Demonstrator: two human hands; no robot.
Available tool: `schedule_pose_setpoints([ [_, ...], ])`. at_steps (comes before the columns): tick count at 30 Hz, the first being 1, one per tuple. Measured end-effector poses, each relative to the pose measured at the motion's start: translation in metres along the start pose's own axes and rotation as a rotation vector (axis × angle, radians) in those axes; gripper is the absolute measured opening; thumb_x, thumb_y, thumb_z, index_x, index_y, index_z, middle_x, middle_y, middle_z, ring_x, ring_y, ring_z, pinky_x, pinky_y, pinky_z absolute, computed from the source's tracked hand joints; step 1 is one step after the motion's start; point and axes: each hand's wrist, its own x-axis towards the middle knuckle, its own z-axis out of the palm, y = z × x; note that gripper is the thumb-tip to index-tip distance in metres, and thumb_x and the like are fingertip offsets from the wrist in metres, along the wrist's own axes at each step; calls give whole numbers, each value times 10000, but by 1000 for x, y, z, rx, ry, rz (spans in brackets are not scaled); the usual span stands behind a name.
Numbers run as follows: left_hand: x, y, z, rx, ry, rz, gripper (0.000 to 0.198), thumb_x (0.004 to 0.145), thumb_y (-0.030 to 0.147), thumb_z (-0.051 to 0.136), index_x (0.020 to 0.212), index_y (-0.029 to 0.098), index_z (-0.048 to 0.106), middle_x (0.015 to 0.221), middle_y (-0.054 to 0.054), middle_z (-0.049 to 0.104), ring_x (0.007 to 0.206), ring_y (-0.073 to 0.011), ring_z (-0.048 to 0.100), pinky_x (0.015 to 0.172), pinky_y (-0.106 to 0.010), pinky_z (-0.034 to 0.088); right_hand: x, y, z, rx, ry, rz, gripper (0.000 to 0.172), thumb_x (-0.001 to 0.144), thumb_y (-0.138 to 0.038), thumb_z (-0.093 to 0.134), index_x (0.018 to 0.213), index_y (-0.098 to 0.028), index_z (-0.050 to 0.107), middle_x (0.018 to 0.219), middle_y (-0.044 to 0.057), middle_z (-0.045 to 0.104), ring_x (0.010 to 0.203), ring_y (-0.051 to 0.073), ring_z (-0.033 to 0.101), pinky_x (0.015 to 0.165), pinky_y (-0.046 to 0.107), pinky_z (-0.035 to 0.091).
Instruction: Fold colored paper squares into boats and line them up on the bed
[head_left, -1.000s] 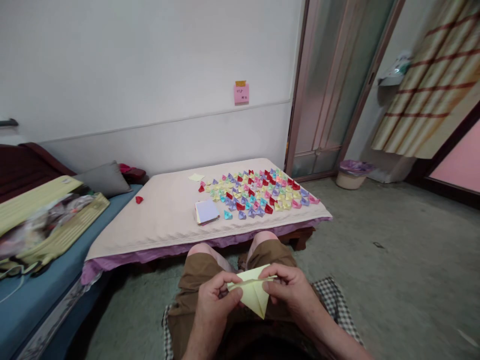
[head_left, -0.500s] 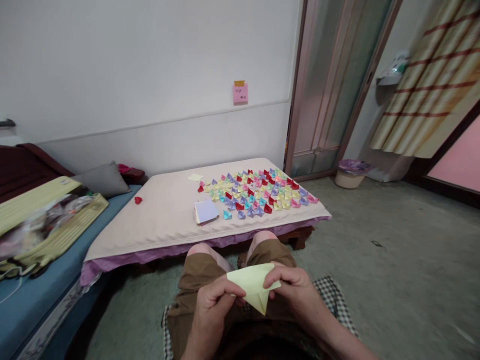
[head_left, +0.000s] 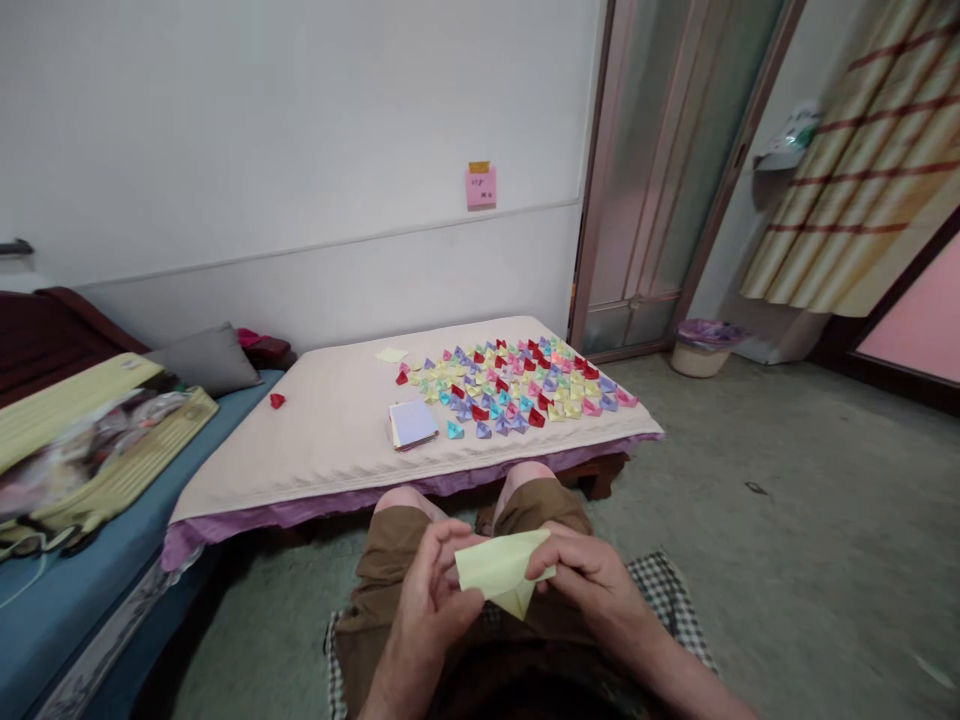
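Note:
A sheet of pale yellow-green origami paper (head_left: 495, 565), folded to a wide band with a triangular point below, is held over my lap. My right hand (head_left: 589, 575) pinches its right end between thumb and fingers. At the left end, my left hand (head_left: 431, 600) has its thumb on the lower edge and its loosely curled fingers behind the paper. On the low bed before my knees lie rows of small folded paper boats (head_left: 499, 385) in many colours. A stack of square paper (head_left: 412, 424) with a lilac sheet on top lies left of them.
A cream-covered bed (head_left: 322, 440) stands against the wall. On it are a lone red folded piece (head_left: 277, 400) and a pale yellow sheet (head_left: 391, 355). A blue couch (head_left: 75, 590) with a grey pillow (head_left: 206, 362) is at left, a lined waste bin (head_left: 701, 348) at right.
My left fingers have loosened and lifted behind the paper, while the thumb has slid to its lower left edge. The paper has tilted slightly. My right hand keeps its pinch.

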Motion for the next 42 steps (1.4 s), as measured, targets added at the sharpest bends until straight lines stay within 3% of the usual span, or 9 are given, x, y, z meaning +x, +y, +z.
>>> schedule_pose_setpoints([
  [3,4,-11,6,-59,84,-72,662,649,385,731,1211,179,450,787,-40,668,704,-186,631,650,-275,487,0,-1,0,-45,-19,-56,192,767,-184,529,638,-194,670,643,8,538,643,154,511,592,248,367],
  [8,7,-22,4,111,141,-87,577,648,338,732,1149,136,528,792,-37,663,653,-156,601,597,-242,470,-1,-1,0,-79,-29,-49,190,755,-160,502,625,-192,638,634,2,517,643,154,491,602,255,362],
  [11,5,-18,4,201,183,-53,532,682,288,694,1170,132,550,824,-43,668,687,-158,596,626,-240,466,-1,-1,2,47,25,11,39,694,-175,570,662,-195,566,745,11,559,726,171,516,654,264,398],
  [14,2,-14,6,313,216,-33,503,703,269,659,1180,142,566,887,-56,683,748,-179,608,676,-258,474,1,1,7,294,121,109,261,637,-266,686,807,-213,495,905,36,592,817,196,554,697,283,439],
  [16,1,-12,7,406,245,-9,475,697,257,654,1157,157,595,920,-59,690,803,-198,615,720,-276,477,2,5,10,367,134,182,399,591,-313,747,880,-215,491,845,17,587,749,178,554,644,261,437],
  [20,2,-12,8,502,268,41,435,669,231,661,1099,175,640,956,-64,697,852,-219,622,761,-296,482,2,11,15,294,82,264,302,626,-391,732,675,-178,523,602,-44,480,568,116,436,529,218,342],
  [25,3,-14,10,254,196,-36,590,657,275,699,1206,131,537,846,-69,708,715,-192,636,646,-267,498,2,8,14,234,114,253,332,625,-416,720,566,-172,502,542,-57,393,532,99,341,501,219,279],
  [29,3,-14,12,143,267,-21,532,680,338,698,1147,121,563,679,-22,682,629,-161,616,588,-235,471,2,5,12,185,114,249,333,618,-408,724,547,-170,501,535,-50,407,540,105,353,502,220,276],
  [42,5,-30,6,10,246,-17,631,684,429,680,1215,133,513,739,-60,706,680,-189,624,658,-284,470,0,12,9,310,153,324,277,670,-391,713,614,-151,586,579,-25,522,571,118,452,543,226,359],
])
